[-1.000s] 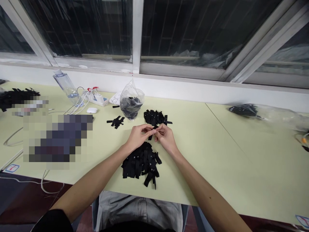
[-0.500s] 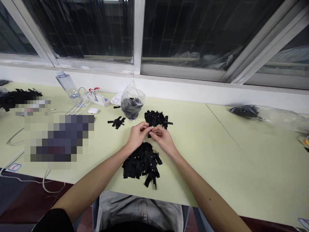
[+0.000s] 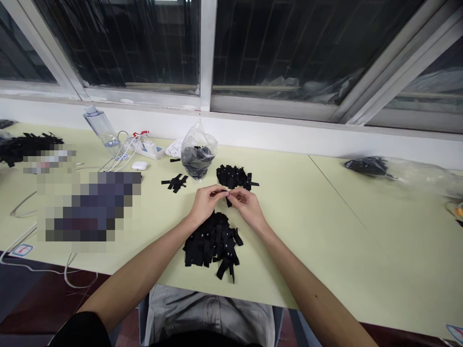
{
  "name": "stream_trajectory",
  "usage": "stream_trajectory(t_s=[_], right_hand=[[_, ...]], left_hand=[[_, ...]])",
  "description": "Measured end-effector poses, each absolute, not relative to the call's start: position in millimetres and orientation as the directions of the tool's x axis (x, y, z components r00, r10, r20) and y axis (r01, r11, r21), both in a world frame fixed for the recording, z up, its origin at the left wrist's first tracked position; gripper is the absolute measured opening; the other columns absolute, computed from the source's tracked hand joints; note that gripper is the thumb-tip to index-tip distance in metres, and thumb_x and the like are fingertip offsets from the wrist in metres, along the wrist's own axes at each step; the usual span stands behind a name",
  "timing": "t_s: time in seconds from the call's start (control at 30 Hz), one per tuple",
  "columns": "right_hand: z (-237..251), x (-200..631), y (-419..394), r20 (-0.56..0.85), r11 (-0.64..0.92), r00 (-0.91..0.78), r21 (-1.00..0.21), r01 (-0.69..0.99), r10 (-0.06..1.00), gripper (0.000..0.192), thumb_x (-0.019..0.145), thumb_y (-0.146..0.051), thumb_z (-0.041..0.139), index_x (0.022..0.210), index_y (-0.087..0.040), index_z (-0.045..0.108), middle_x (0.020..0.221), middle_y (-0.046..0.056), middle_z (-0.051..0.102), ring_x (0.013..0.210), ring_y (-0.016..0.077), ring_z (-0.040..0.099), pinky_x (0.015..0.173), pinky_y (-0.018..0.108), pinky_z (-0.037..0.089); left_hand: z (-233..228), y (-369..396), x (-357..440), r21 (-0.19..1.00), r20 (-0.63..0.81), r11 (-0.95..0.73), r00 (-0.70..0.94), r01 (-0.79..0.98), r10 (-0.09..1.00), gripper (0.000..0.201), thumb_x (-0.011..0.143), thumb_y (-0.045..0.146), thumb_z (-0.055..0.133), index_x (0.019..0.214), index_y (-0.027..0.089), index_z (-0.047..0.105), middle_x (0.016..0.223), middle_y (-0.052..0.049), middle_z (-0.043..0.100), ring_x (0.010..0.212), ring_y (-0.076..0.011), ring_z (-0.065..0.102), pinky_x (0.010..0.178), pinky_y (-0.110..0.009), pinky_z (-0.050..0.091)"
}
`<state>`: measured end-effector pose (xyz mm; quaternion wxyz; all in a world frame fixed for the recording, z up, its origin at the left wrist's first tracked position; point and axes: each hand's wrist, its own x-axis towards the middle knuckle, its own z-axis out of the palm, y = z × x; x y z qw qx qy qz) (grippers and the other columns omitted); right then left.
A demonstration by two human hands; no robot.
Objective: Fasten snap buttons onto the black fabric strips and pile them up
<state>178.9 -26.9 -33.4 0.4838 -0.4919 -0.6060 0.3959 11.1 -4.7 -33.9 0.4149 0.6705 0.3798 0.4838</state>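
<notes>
Both hands pinching one small black strip above the near pile on the desk.

Head view: left hand (image 3: 205, 205) and right hand (image 3: 247, 207) meet fingertip to fingertip, each grip closed on the same black strip (image 3: 227, 199), which hangs down a little between them, held just above the desk (image 3: 307, 217). Directly below the hands, at the desk's near edge, lies the big pile of black strips (image 3: 211, 243), some with small white marks. Just beyond the hands sits a second, smaller pile (image 3: 235, 177); left of it a clear plastic bag (image 3: 198, 154) with dark contents, upright, and a few loose strips (image 3: 174, 182) beside that. Further left: water bottle (image 3: 101, 127), white power strip (image 3: 146, 147) with cables, small white case (image 3: 139, 165). Far right, another clear bag (image 3: 398, 171) lying flat.
</notes>
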Motion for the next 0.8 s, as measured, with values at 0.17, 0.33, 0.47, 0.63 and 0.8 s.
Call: stream_trajectory(t_s=[0.17,0.33,0.47,0.63,0.8], right_hand=[[-33.2,178.8,-26.8,0.210,0.215,-0.049,-0.935,0.284,0.977,0.024,0.083,-0.045,0.066,0.084,-0.022,0.070,0.087,0.005,0.068,0.076,0.0187,0.060,0.066,0.031,0.048],[-30.1,178.7,-28.1,0.218,0.218,-0.032,-0.936,0.276,0.975,0.022,0.083,-0.043,0.065,0.082,-0.022,0.069,0.086,0.004,0.066,0.074,0.0182,0.059,0.064,0.030,0.046],[-27.0,178.4,-29.2,0.216,0.217,-0.037,-0.936,0.277,0.976,0.023,0.083,-0.045,0.065,0.082,-0.022,0.068,0.083,0.004,0.065,0.072,0.0177,0.057,0.063,0.029,0.044],[-26.4,179.2,-29.7,0.231,0.228,-0.025,-0.928,0.293,0.973,0.025,0.085,-0.046,0.063,0.081,-0.021,0.066,0.078,0.002,0.063,0.069,0.0173,0.054,0.064,0.030,0.043],[-28.3,181.6,-27.9,0.250,0.242,-0.016,-0.913,0.328,0.968,0.023,0.086,-0.044,0.062,0.080,-0.021,0.065,0.079,0.003,0.063,0.072,0.0182,0.055,0.066,0.031,0.042]], left_hand=[[-31.5,-4.3,10.2,0.919,0.339,-0.374,0.228,0.129,0.913,0.022,0.087,0.037,0.063,0.091,0.018,0.074,0.097,-0.007,0.074,0.090,-0.0203,0.067,0.078,-0.030,0.053],[-30.6,-4.8,10.3,0.918,0.344,-0.380,0.249,0.112,0.905,0.022,0.085,0.038,0.066,0.093,0.019,0.074,0.098,-0.007,0.073,0.091,-0.0202,0.067,0.078,-0.030,0.053],[-29.1,-5.5,10.2,0.915,0.345,-0.382,0.243,0.127,0.907,0.020,0.086,0.036,0.064,0.092,0.019,0.073,0.097,-0.006,0.074,0.089,-0.0198,0.067,0.078,-0.030,0.053],[-29.8,-3.9,9.2,0.914,0.341,-0.380,0.239,0.139,0.909,0.020,0.088,0.035,0.062,0.092,0.019,0.073,0.097,-0.006,0.074,0.087,-0.0190,0.067,0.080,-0.030,0.053],[-32.2,-2.4,8.7,0.919,0.330,-0.378,0.309,0.110,0.892,0.017,0.087,0.033,0.064,0.092,0.019,0.072,0.097,-0.005,0.074,0.089,-0.0190,0.067,0.082,-0.030,0.053]])
